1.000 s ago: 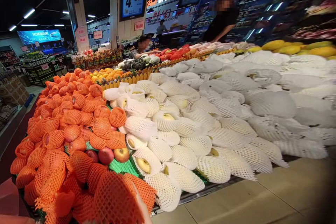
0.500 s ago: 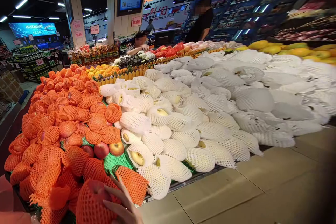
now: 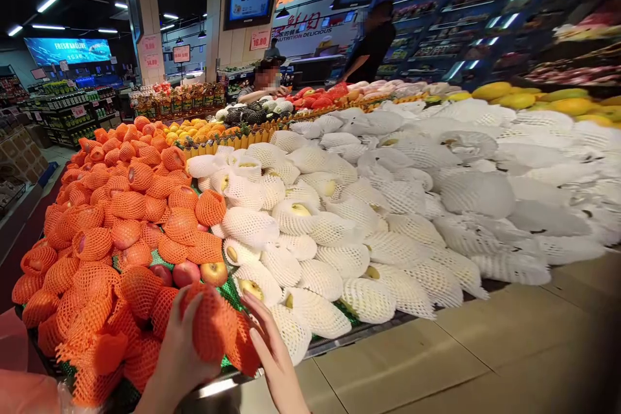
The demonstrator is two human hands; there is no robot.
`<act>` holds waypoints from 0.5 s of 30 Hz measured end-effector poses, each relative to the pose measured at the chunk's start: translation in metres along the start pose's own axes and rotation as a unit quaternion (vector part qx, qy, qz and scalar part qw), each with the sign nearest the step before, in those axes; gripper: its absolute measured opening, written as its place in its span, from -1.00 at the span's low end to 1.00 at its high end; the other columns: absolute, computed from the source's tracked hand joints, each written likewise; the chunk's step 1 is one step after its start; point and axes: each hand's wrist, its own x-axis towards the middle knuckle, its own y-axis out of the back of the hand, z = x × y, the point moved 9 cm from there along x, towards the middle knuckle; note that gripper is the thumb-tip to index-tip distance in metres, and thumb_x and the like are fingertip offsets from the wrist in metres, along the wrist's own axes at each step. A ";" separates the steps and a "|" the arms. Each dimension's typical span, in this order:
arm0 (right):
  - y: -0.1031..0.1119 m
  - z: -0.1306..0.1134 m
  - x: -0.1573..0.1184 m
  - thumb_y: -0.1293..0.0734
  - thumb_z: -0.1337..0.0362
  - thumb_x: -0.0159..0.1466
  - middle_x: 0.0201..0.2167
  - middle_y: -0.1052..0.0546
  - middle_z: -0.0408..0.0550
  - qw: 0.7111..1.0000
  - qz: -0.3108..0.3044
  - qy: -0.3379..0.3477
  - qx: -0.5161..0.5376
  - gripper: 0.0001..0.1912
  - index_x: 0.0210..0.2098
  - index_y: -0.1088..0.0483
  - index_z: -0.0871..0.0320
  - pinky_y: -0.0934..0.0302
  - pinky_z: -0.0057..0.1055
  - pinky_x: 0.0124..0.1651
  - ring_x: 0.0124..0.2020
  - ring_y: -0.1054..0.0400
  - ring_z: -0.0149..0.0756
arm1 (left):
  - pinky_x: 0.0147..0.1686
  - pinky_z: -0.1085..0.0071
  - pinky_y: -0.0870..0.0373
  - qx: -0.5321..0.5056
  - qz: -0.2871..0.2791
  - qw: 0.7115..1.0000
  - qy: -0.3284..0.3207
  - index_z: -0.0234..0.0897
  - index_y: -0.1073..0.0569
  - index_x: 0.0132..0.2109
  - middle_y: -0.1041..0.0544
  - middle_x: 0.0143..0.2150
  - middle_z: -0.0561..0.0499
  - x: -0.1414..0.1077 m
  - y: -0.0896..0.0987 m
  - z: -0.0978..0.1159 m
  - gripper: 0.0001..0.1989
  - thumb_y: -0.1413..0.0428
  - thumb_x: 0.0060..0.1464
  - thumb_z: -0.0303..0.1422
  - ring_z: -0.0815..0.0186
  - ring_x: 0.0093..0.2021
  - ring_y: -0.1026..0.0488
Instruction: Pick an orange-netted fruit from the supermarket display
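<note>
My left hand (image 3: 183, 343) is wrapped around an apple in an orange foam net (image 3: 209, 322) at the front edge of the display. Just right of it, my right hand (image 3: 274, 346) has its fingers stretched and apart, beside a loose orange foam net (image 3: 244, 344); whether it touches that net I cannot tell. Bare red apples (image 3: 186, 273) lie behind my hands on green matting (image 3: 231, 292). Netted apples (image 3: 92, 244) are heaped to the left. White-netted pears (image 3: 317, 310) lie close to my right fingertips.
Wrapped white-netted fruit (image 3: 473, 194) spreads far to the right, with yellow mangoes (image 3: 517, 100) behind. A low yellow fence (image 3: 233, 140) borders the oranges. Two people (image 3: 371, 45) are at the far side. Tiled floor (image 3: 388, 362) lies in front.
The netted apple has moved up and right and is now in my left hand, which has come into view. My right hand has come off the apple and shifted right, fingers spread.
</note>
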 end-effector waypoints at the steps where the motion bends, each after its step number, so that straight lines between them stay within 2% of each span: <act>1: -0.002 0.003 0.007 -0.24 -0.22 0.40 0.49 -0.09 0.12 0.999 -0.031 -0.001 -0.018 -0.24 0.41 -0.25 0.10 0.17 0.11 0.55 0.51 0.02 -0.01 | 0.35 -0.05 -0.30 0.017 -0.055 0.998 -0.012 -0.48 -0.34 0.38 -0.17 0.41 -0.47 0.010 -0.013 0.004 -0.11 -0.18 -0.21 -0.52 -0.21 0.43 -0.20; 3: -0.020 0.007 0.017 -0.22 -0.25 0.39 0.53 0.05 0.15 0.989 -0.123 -0.010 -0.085 -0.06 0.53 -0.03 0.21 0.28 0.09 0.57 0.55 0.15 -0.03 | 0.40 -0.03 -0.20 0.058 -0.164 0.985 0.005 -0.53 -0.33 0.41 -0.18 0.40 -0.50 0.027 -0.035 0.006 -0.06 -0.13 -0.23 -0.57 -0.26 0.43 -0.18; 5: -0.041 0.010 0.019 -0.18 -0.22 0.41 0.54 0.10 0.12 0.962 -0.201 -0.019 -0.185 -0.05 0.56 0.05 0.26 0.31 0.02 0.58 0.57 0.23 -0.08 | 0.45 0.07 -0.12 0.091 -0.235 0.966 0.059 -0.58 -0.21 0.48 -0.16 0.43 -0.50 0.037 -0.044 0.002 -0.03 -0.13 -0.17 -0.58 -0.21 0.45 -0.15; 6: -0.050 0.010 0.020 -0.15 -0.19 0.43 0.55 0.11 0.09 0.945 -0.224 -0.020 -0.235 -0.08 0.56 0.05 0.26 0.30 -0.02 0.59 0.57 0.23 -0.10 | 0.47 0.10 -0.05 0.114 -0.264 0.954 0.089 -0.60 -0.14 0.50 -0.12 0.46 -0.49 0.038 -0.044 0.000 -0.01 -0.15 -0.13 -0.57 -0.19 0.48 -0.10; 8: -0.060 0.008 0.024 -0.10 -0.16 0.46 0.54 0.10 0.09 0.920 -0.235 -0.023 -0.312 -0.13 0.56 0.05 0.27 0.24 -0.04 0.58 0.56 0.19 -0.07 | 0.53 0.05 0.15 0.157 -0.316 0.927 0.129 -0.55 -0.06 0.53 0.02 0.54 -0.38 0.031 -0.038 -0.003 -0.01 -0.23 0.00 -0.47 -0.16 0.55 0.09; 9: -0.062 0.006 0.027 -0.09 -0.15 0.47 0.54 0.08 0.13 0.911 -0.229 -0.024 -0.342 -0.14 0.56 0.05 0.28 0.20 -0.02 0.57 0.56 0.17 -0.03 | 0.53 -0.02 0.20 0.170 -0.330 0.921 0.119 -0.47 -0.07 0.54 0.06 0.56 -0.29 0.024 -0.032 0.001 -0.03 -0.27 0.06 -0.40 -0.13 0.57 0.16; 10: -0.063 0.004 0.031 -0.09 -0.14 0.48 0.53 0.06 0.17 0.902 -0.226 -0.022 -0.367 -0.15 0.55 0.03 0.29 0.17 0.01 0.56 0.55 0.14 0.03 | 0.53 -0.08 0.24 0.171 -0.320 0.928 0.085 -0.37 -0.08 0.55 0.07 0.57 -0.18 0.019 -0.021 0.008 -0.05 -0.29 0.11 -0.31 -0.09 0.58 0.21; 11: -0.064 0.003 0.036 -0.11 -0.12 0.48 0.52 0.03 0.22 0.893 -0.227 -0.018 -0.388 -0.16 0.54 -0.01 0.31 0.13 0.04 0.54 0.53 0.10 0.09 | 0.53 -0.06 0.14 0.152 -0.269 0.951 0.020 -0.31 -0.12 0.53 -0.01 0.56 -0.11 0.015 -0.004 0.022 -0.14 -0.25 0.18 -0.28 0.00 0.57 0.12; 12: -0.065 0.001 0.040 -0.13 -0.09 0.48 0.50 -0.02 0.27 0.883 -0.232 -0.011 -0.407 -0.19 0.52 -0.05 0.33 0.09 0.07 0.52 0.50 0.03 0.15 | 0.51 0.06 0.02 0.137 -0.168 0.974 -0.073 -0.21 -0.15 0.50 -0.13 0.52 -0.05 0.011 0.022 0.040 -0.27 -0.17 0.28 -0.30 0.12 0.55 0.01; 13: -0.066 0.000 0.046 -0.14 -0.06 0.48 0.47 -0.08 0.30 0.874 -0.239 -0.001 -0.423 -0.21 0.50 -0.10 0.35 0.05 0.09 0.50 0.47 -0.04 0.19 | 0.52 0.16 0.04 0.130 -0.049 0.980 -0.142 -0.13 -0.15 0.47 -0.24 0.47 0.00 0.000 0.054 0.052 -0.36 -0.10 0.31 -0.36 0.22 0.51 -0.05; 15: -0.068 -0.004 0.057 -0.16 0.00 0.48 0.41 -0.20 0.34 0.860 -0.250 0.019 -0.444 -0.26 0.45 -0.20 0.41 -0.01 0.12 0.47 0.40 -0.15 0.23 | 0.47 0.33 -0.01 0.154 0.173 0.959 -0.162 -0.10 -0.25 0.31 -0.35 0.26 -0.01 -0.031 0.113 0.047 -0.50 -0.04 0.28 -0.51 0.32 0.40 -0.18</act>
